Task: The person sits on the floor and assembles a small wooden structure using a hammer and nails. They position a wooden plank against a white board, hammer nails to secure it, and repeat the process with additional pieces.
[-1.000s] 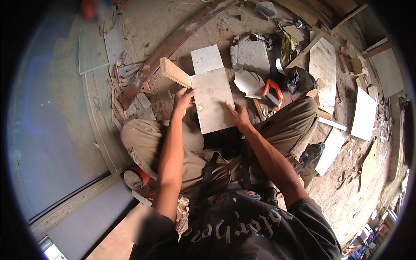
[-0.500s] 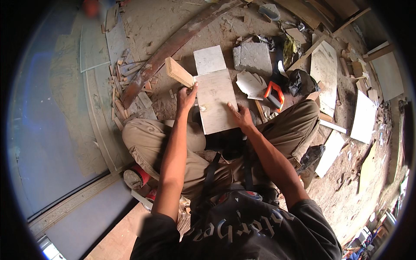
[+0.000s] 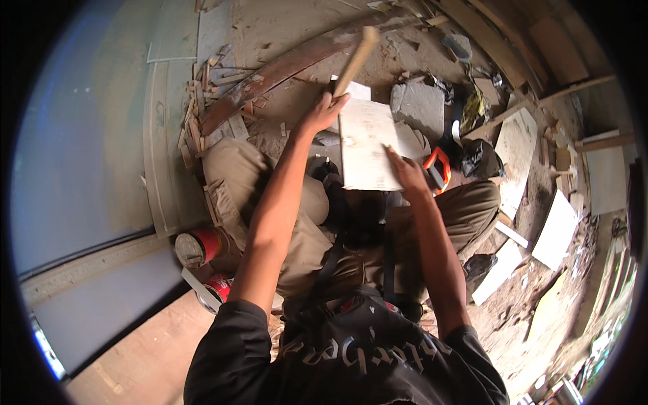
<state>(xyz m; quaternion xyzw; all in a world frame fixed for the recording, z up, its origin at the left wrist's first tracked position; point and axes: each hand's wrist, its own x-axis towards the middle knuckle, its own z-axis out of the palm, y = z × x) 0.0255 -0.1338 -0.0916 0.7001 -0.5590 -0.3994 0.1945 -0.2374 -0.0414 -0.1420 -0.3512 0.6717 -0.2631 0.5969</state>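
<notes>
My left hand [image 3: 325, 113] is closed round the near end of a short wooden batten [image 3: 356, 61], which slants up and away to the right, its far end blurred. Beside it, over my crossed legs, lies a pale rectangular board [image 3: 368, 145] with a small round mark. My right hand [image 3: 410, 174] grips the right edge of that board, thumb on its upper face and the other fingers mostly hidden. A smaller white piece [image 3: 358, 89] shows just past the board's far edge.
A grey concrete block [image 3: 418, 108] and an orange-handled tool [image 3: 439, 165] lie beyond my right hand. A long brown plank [image 3: 270, 81] crosses the ground ahead, with wood scraps around it. Red cans [image 3: 210, 244] stand at my left; white sheets [image 3: 557, 229] lie at right.
The batten has swung from leaning left to pointing up and right, and my left hand has moved right and away with it. The board has shifted slightly right in view.
</notes>
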